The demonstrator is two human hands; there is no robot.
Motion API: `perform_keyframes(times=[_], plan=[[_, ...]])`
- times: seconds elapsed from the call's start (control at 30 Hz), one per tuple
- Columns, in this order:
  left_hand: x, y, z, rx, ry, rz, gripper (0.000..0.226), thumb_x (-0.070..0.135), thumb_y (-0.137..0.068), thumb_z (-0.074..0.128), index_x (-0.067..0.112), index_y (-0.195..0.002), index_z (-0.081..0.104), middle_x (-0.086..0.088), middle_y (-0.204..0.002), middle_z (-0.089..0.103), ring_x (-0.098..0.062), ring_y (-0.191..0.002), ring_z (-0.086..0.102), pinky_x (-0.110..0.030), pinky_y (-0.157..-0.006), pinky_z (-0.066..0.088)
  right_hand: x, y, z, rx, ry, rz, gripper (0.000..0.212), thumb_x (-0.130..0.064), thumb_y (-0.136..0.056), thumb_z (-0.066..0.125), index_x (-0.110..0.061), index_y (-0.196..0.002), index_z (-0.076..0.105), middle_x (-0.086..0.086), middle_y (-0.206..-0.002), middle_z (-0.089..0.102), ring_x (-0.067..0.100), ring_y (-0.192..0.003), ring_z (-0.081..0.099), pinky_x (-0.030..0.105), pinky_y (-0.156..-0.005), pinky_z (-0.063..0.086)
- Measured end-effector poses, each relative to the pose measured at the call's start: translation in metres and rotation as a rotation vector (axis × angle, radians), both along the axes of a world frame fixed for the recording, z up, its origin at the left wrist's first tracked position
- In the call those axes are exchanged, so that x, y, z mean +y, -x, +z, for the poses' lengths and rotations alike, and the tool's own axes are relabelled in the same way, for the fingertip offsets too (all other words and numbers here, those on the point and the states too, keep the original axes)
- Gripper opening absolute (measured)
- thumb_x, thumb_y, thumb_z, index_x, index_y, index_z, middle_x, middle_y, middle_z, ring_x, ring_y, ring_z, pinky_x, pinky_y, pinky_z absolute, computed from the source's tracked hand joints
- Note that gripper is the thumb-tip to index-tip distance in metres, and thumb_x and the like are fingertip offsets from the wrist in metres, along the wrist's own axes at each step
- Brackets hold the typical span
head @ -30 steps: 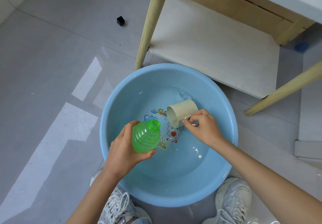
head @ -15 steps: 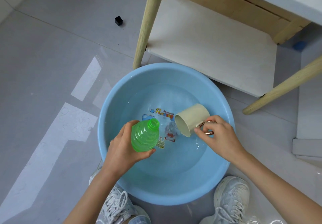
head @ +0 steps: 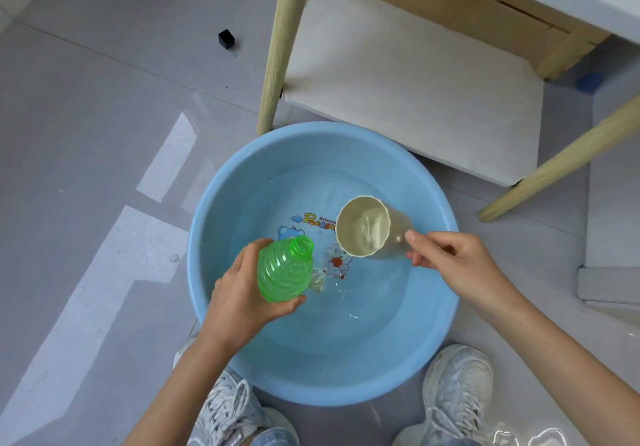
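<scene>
Currently scoop done, pour pending: beige cup (head: 363, 230) holds water, tilted above basin (head: 346, 393) centre, mouth toward bottle (head: 284, 269). Bottle: green ribbed plastic, uncapped, appears empty, over basin's left half. L hand (head: 242, 293) wrapped round bottle body; R hand (head: 460, 265) pinches cup handle. No water entering bottle yet.

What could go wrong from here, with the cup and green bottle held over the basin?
1. The cup rim is far wider than the green bottle mouth, so its water would likely splash past the neck. The basin beneath should catch most of it.
2. The right grip only pinches the cup at one side. If wet, the cup could twist or slip.
3. The left grip holds the bottle tilted, which narrows the target further.
</scene>
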State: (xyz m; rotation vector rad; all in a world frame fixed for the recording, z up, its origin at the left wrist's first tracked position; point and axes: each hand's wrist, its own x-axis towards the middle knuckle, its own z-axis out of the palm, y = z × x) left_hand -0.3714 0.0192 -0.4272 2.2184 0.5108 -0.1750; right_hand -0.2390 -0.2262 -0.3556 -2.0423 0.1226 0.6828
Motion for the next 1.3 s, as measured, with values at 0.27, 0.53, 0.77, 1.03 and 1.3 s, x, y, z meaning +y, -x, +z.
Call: perform_keyframes(times=[0.27,0.53,0.77,1.03,1.3], plan=[[-0.001,0.001,0.002,-0.035,0.018,-0.011,0.084,0.062,-0.048,0.072,0.036,-0.120,0.040,0.021,-0.115,0.053,-0.009,-0.102,0.053,-0.029,-0.079,0.043,0.000,0.004,0.043,0.231,-0.346,-0.124,0.040,-0.051,-0.065,0.073,-0.012,-0.054,0.066,0.007,-0.071,0.065,0.018,-0.086,0.068,0.025,-0.076,0.058],[-0.006,-0.003,0.012,-0.077,0.075,0.008,0.087,0.065,-0.047,0.069,0.036,-0.123,0.039,0.023,-0.119,0.050,-0.004,-0.107,0.049,-0.028,-0.084,0.040,0.013,0.022,0.045,0.009,-0.245,0.021,0.062,-0.078,-0.054,0.069,-0.018,-0.068,0.073,-0.004,-0.079,0.068,0.018,-0.090,0.067,0.036,-0.093,0.050],[-0.010,-0.005,0.018,-0.104,0.082,0.004,0.087,0.060,-0.050,0.072,0.035,-0.125,0.037,0.025,-0.122,0.048,-0.004,-0.110,0.047,-0.029,-0.087,0.040,0.023,0.027,0.050,-0.157,-0.141,0.127,0.021,-0.040,-0.079,0.063,-0.027,-0.066,0.074,-0.006,-0.099,0.061,-0.003,-0.083,0.060,0.009,-0.076,0.042],[-0.011,-0.006,0.020,-0.129,0.072,-0.019,0.090,0.044,-0.054,0.089,0.025,-0.129,0.043,0.017,-0.127,0.050,-0.004,-0.112,0.046,-0.021,-0.084,0.034,0.022,0.030,0.054,-0.282,-0.149,0.196,0.037,-0.067,-0.072,0.062,-0.031,-0.070,0.072,-0.019,-0.099,0.057,-0.002,-0.097,0.058,0.005,-0.070,0.041],[-0.011,-0.009,0.021,-0.147,0.073,-0.018,0.088,0.045,-0.054,0.087,0.031,-0.127,0.039,0.020,-0.127,0.050,-0.004,-0.114,0.047,-0.025,-0.086,0.038,0.020,0.031,0.055,-0.411,-0.132,0.272,0.049,-0.063,-0.082,0.056,-0.018,-0.070,0.070,-0.016,-0.105,0.054,0.007,-0.100,0.059,0.010,-0.075,0.045]])
